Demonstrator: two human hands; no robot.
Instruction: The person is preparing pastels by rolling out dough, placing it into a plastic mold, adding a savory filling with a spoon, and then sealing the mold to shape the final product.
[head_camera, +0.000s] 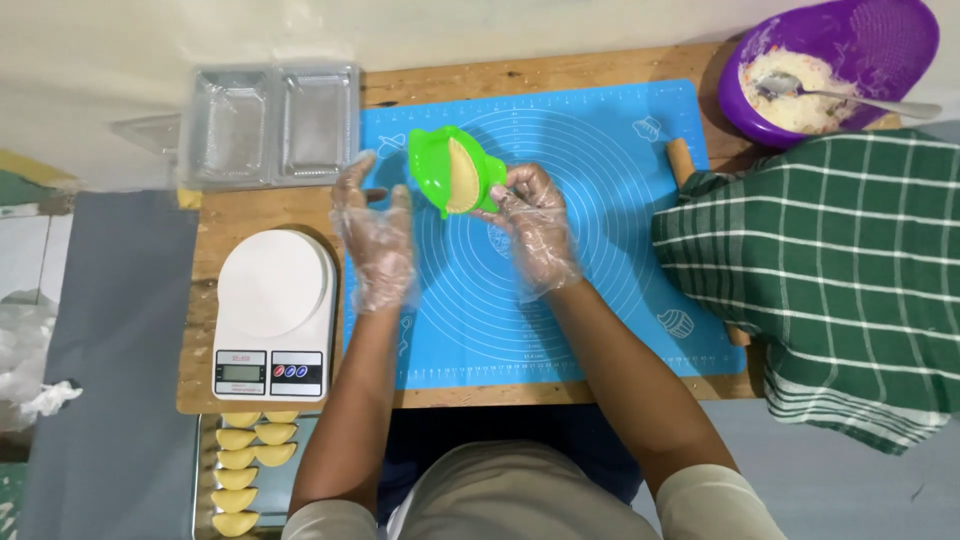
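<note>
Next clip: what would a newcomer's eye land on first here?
The bright green dumpling press with folded dough, held by the gloved right hand over the blue mat; the left hand is open beside it. Then the purple bowl of filling top right, and the white scale at left.

— How many folded pastries on the metal tray (203, 470) at the near edge?

— Seven yellow half-moons (236, 438) in view, though the counter hides the tray's far part. One more pastry (462, 176) sits in the single green press mould (452, 170).

— And the rest?

— One white kitchen scale (273, 315), one blue baking mat (560, 240), one purple bowl (850, 60) with one spoon (850, 97), one clear two-compartment plastic container (270, 125), one green checked cloth (830, 270). Two gloved hands, left (378, 235) and right (535, 225).
</note>
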